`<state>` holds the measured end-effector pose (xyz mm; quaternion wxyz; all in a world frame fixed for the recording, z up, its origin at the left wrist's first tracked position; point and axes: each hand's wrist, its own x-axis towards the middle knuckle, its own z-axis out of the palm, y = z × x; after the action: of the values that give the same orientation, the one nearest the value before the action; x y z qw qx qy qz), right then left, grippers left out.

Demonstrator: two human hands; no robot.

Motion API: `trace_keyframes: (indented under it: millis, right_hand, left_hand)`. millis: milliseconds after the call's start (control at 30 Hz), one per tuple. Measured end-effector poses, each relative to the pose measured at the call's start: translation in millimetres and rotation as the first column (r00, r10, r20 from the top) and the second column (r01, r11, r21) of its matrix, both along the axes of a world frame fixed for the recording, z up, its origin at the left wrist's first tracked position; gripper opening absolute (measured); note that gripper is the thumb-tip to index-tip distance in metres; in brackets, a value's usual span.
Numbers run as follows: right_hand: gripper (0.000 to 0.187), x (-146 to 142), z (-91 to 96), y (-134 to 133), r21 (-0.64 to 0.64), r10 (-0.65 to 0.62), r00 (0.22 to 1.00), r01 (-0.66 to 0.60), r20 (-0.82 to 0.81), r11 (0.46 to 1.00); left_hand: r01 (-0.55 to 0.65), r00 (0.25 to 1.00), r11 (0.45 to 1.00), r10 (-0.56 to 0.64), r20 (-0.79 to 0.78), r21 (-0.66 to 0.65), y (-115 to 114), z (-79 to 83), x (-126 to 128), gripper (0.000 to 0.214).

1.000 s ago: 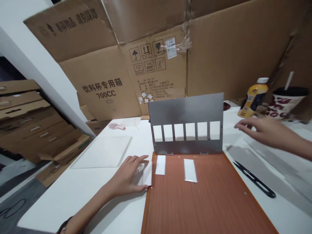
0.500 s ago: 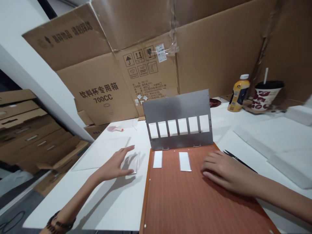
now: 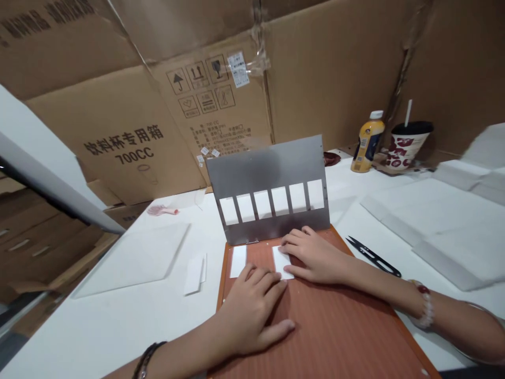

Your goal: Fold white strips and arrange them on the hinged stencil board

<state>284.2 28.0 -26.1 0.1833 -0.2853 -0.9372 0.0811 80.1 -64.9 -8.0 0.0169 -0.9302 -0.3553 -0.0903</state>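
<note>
A brown ribbed board (image 3: 335, 331) lies in front of me with a grey metal plate (image 3: 268, 168) hinged upright at its far edge; the plate has a row of several rectangular windows. Two white cards lie on the board. My left hand (image 3: 252, 310) rests flat on the board, fingers spread, fingertips just below the right white card (image 3: 281, 261). My right hand (image 3: 315, 255) lies flat too, fingertips touching that card's right edge. The left white card (image 3: 238, 261) lies untouched beside them. A small stack of white cards (image 3: 194, 273) sits on the white table left of the board.
Black thread snips (image 3: 373, 256) lie right of the board. A clear plastic sheet (image 3: 138, 258) lies on the left, a pink item (image 3: 162, 210) behind it. A yellow bottle (image 3: 367, 141) and a lidded cup with straw (image 3: 406, 145) stand at the back right. Cardboard boxes wall the back; white flat pieces (image 3: 445, 221) lie right.
My left hand left the card stack on the table and came onto the board. My right hand slid left across the board to the right white card. The view tilted down and right.
</note>
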Motion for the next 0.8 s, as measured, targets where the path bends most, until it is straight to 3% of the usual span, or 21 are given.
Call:
trace_keyframes:
  millis: [100, 200, 367, 467, 667, 800]
  right_hand:
    - [0.018, 6.2, 0.4, -15.3, -0.054, 0.086, 0.996, -0.086, -0.004, 0.995]
    - [0.019, 12.0, 0.4, -30.1, -0.102, 0.181, 0.983, -0.183, -0.025, 0.978]
    - [0.021, 21.4, -0.1, -26.0, -0.127, 0.114, 0.978, -0.137, -0.177, 0.982]
    - [0.019, 25.9, 0.7, -18.3, -0.159, 0.071, 0.971, -0.109, -0.227, 0.981]
    - [0.015, 27.6, 2.8, -26.3, -0.031, 0.157, 0.946, -0.172, -0.285, 0.985]
    - [0.016, 26.4, 1.5, -33.0, 0.023, 0.212, 0.945, -0.213, -0.25, 0.977]
  left_hand:
    - [0.04, 0.996, 0.999, -0.043, 0.082, 0.034, -6.5, -8.5, 4.2, 0.024]
    - [0.001, 0.985, 0.998, -0.012, 0.174, 0.06, -11.0, -7.2, 5.3, 0.021]
    - [-0.033, 0.991, 0.97, 0.062, 0.117, -0.241, 6.7, 3.6, -1.5, 0.083]
    - [-0.007, 0.99, 0.938, 0.054, 0.126, -0.348, 16.9, 1.8, -5.7, 0.079]
    - [-0.021, 0.938, 0.966, 0.107, 0.328, -0.257, 17.3, -13.6, -5.4, 0.067]
    - [-0.075, 0.909, 0.979, 0.145, 0.391, -0.189, 14.2, -15.2, -4.6, 0.063]
